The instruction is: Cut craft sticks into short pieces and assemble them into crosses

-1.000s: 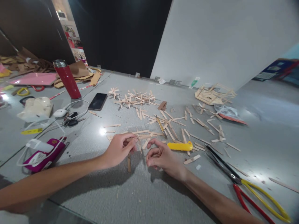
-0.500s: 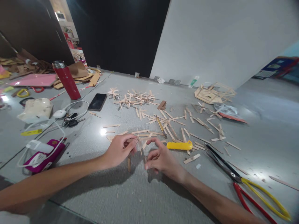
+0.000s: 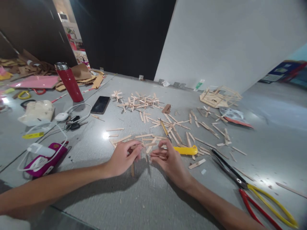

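My left hand [image 3: 127, 156] pinches a small piece made of thin wooden sticks [image 3: 145, 150], which stands up from its fingertips. My right hand [image 3: 168, 159] is just to the right, its fingers drawn together near the piece; whether they hold anything is too small to tell. Below my left hand a darker stick [image 3: 132, 169] lies on the grey surface. Loose wooden sticks [image 3: 144, 136] lie just beyond both hands. The yellow-handled cutter [image 3: 185, 150] rests right of my right hand, partly hidden by it.
Large shears [image 3: 240, 181] with red and yellow handles lie at the right. A stick frame [image 3: 218, 97] stands behind them. Toward the left are a phone [image 3: 100, 104], a red bottle [image 3: 69, 83], keys [image 3: 74, 123] and a purple case [image 3: 48, 161] with cables.
My right hand has risen slightly and its fingers have closed together. My left hand has barely moved, and the small stick piece in it has tilted a little.
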Demonstrator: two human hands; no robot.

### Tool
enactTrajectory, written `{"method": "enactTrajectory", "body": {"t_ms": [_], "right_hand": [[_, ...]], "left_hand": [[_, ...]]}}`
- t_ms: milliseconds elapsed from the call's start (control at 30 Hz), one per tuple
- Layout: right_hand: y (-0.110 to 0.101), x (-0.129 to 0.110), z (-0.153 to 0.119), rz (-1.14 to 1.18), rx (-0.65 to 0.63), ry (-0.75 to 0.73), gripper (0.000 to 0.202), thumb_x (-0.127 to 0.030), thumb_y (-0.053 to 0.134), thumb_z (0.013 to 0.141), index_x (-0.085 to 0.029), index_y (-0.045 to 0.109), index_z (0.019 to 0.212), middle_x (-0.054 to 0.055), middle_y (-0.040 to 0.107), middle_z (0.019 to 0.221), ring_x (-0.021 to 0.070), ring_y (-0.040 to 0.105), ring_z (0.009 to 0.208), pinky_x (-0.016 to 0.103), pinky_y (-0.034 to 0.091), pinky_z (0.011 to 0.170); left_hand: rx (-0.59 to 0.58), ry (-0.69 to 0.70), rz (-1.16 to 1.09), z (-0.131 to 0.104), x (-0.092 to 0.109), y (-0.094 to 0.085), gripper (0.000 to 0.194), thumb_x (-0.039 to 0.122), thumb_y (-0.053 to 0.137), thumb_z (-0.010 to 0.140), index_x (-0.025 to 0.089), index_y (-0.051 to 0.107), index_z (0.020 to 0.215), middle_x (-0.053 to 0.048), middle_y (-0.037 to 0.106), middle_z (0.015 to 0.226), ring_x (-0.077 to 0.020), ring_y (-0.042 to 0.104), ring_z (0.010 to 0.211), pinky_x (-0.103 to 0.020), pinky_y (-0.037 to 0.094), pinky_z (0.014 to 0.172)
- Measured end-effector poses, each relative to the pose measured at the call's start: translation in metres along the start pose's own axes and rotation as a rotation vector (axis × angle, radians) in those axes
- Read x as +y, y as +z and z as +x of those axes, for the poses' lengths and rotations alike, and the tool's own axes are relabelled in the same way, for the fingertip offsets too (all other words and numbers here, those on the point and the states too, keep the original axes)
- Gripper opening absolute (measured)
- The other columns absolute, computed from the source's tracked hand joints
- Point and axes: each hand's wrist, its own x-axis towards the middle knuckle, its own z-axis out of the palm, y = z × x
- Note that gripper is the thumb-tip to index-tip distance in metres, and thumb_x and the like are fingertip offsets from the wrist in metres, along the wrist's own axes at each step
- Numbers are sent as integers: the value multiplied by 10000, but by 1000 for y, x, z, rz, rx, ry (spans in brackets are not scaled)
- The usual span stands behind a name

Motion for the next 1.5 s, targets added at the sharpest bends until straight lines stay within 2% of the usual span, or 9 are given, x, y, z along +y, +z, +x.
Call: {"method": "enactTrajectory", "body": {"t_ms": [167,267,400,667,867,1133,1267,1367,1500], "right_hand": [[-6,9,-7,-411,144,-229,159,-293,692,945,-293,534,934,9,716,764,237,711,658,381,592,657],[-6,15,-4,-445,174,-340,174,-193,526,995,-290,620,1106,127,712,1224,332,692,1199,562,573,985],[-4,20,2,-456,80,-547,625,-16,476,927,-362,531,1445,63,216,1768,318,128,1659,703,269,1256],[3,9,3,63,117,-265,385,-223,589,1033,-339,541,1397,110,506,1633,266,444,1547,570,287,1309],[0,1,4,111,-80,-60,221,-398,661,1001,-287,600,1182,115,832,1117,300,792,1130,508,606,1034],[-5,1,1,47,-97,87,434,-353,869,751,-203,709,1125,46,831,743,302,843,775,365,676,685],[-3,-1,-4,-40,-125,127,497,-294,901,677,-169,766,1139,-18,731,570,321,849,800,334,671,705],[-4,-5,-2,-151,-114,1,459,-290,755,852,-198,712,1300,29,816,734,295,850,875,376,681,800],[-7,-6,-1,-336,-112,-305,470,-176,471,1009,-252,585,1458,138,781,1319,259,757,1215,470,609,1039]], "left_hand": [[24,73,35,-9,-5,7,339,433,516,1051,154,707,1042,-11,658,624,-133,590,539,-203,439,500],[25,125,76,-9,-7,7,328,419,517,1052,158,716,1041,-2,645,606,-120,553,511,-191,411,475],[34,160,90,-9,-7,6,322,400,515,1047,152,719,1029,-2,648,599,-115,544,493,-192,423,482],[38,161,77,-10,-7,7,297,370,526,1033,145,719,1052,-12,670,620,-125,588,514,-191,432,483],[46,157,63,-10,-7,7,300,375,528,1046,142,716,1020,0,641,609,-112,564,511,-178,433,482],[79,278,39,-10,-13,8,271,320,516,1064,120,697,1039,20,622,587,-93,559,494,-144,426,460],[103,312,59,-9,-16,9,261,311,523,1064,119,698,1035,21,630,580,-88,549,486,-138,412,450],[105,308,57,-9,-15,9,267,309,517,1067,118,700,1032,25,622,576,-86,544,483,-137,419,457],[95,300,69,-9,-13,8,262,302,525,1057,116,708,1039,22,627,587,-87,545,483,-137,426,461]]}}
